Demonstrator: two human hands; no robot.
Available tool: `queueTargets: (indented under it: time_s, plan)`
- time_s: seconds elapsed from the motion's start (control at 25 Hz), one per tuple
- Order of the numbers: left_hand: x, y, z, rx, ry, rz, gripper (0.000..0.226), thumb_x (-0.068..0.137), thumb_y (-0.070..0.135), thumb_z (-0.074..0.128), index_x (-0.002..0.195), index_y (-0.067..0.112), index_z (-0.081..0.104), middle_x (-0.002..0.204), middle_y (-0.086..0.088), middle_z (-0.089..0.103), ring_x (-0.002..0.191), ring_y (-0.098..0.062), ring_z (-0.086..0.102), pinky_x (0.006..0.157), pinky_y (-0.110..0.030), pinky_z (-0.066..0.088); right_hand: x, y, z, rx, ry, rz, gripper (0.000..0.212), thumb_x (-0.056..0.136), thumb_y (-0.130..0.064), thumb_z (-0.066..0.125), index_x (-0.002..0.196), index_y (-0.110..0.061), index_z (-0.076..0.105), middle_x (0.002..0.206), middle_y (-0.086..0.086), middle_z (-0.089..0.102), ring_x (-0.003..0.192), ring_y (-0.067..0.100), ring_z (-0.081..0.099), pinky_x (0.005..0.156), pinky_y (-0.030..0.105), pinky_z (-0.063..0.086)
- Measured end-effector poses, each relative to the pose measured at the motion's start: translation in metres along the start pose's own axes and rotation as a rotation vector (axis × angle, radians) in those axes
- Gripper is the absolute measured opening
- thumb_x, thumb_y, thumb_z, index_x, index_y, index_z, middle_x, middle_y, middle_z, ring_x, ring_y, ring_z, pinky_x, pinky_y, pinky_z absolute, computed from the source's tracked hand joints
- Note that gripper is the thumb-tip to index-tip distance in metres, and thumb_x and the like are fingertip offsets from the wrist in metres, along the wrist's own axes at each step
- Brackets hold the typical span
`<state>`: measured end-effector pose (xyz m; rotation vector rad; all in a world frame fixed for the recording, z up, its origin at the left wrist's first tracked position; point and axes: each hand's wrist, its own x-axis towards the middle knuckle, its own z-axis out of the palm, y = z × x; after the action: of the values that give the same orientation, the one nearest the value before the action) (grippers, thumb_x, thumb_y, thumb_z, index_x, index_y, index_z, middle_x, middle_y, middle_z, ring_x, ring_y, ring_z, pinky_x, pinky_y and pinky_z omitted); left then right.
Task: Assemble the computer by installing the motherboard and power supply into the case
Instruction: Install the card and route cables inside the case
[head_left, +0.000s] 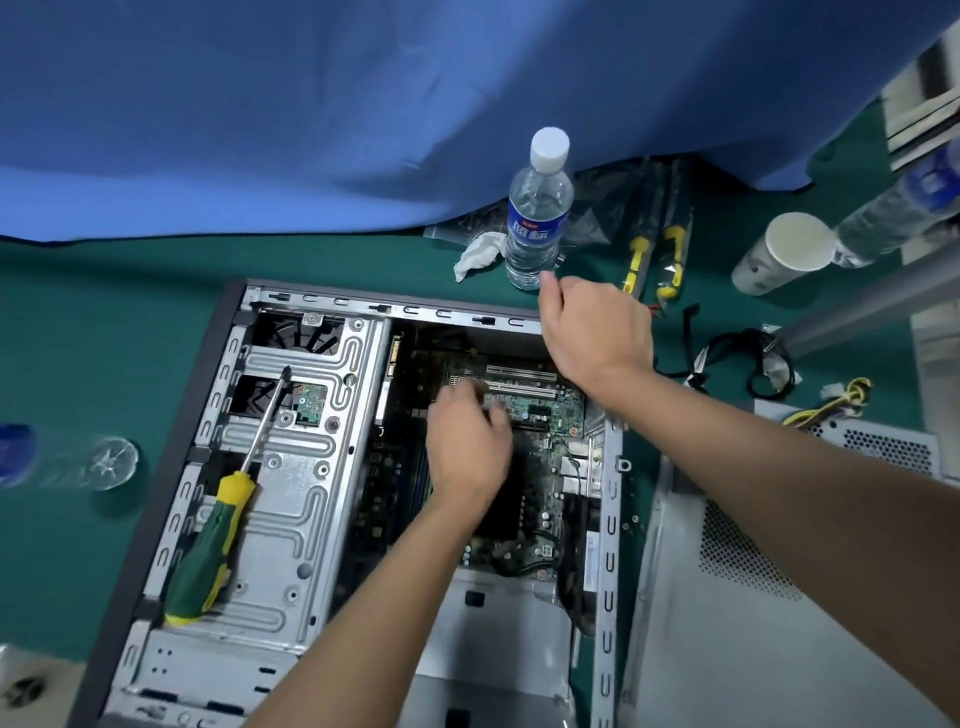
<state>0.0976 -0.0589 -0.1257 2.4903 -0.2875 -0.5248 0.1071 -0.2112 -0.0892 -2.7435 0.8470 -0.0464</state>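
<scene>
Green screwdriver lies on case; left hand fingers blurred, right hand curled empty.

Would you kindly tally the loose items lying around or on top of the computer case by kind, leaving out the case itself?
Water bottles: 3 (upright one, one at right, one lying at left)
Screwdrivers: 3 (green-handled one on the case, packaged pair)
Paper cups: 1
Crumpled tissues: 1
Total: 8
</scene>
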Motion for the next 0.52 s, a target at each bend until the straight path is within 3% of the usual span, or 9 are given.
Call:
queueTargets:
  time_s: [0.16,0.36,0.52]
  plan:
    - [0.042,-0.005,0.008,-0.052,0.063,-0.196,0.034,0.098,0.028,0.056,0.119,0.002,0.056,0.118,-0.016,0.06,0.11,-0.034,0.057,0.093,-0.04,0.046,0.002,0.002,0.003,0.012,-0.001,-0.001,0.053,0.105,-0.044,0.023,0.067,-0.018,0.05,0.064,0.004,0.058,0.06,0.028,0.054,0.058,0.034,0.037]
    - [0.065,-0.01,0.022,-0.337,0.082,-0.362,0.035,0.093,0.036,0.065,0.108,0.006,0.06,0.105,-0.012,0.069,0.099,-0.031,0.063,0.082,-0.031,0.046,0.004,0.002,0.006,0.015,0.016,-0.021,0.054,0.104,-0.045,0.024,0.06,-0.02,0.044,0.058,0.0,0.052,0.056,0.025,0.051,0.057,0.033,0.034]
    - [0.07,-0.01,0.026,-0.386,0.1,-0.366,0.025,0.091,0.032,0.067,0.1,0.009,0.061,0.094,-0.007,0.068,0.089,-0.027,0.063,0.077,-0.031,0.047,0.006,0.005,0.009,0.02,0.017,-0.018,0.053,0.103,-0.046,0.025,0.06,-0.02,0.041,0.058,0.0,0.05,0.059,0.028,0.051,0.059,0.034,0.034]
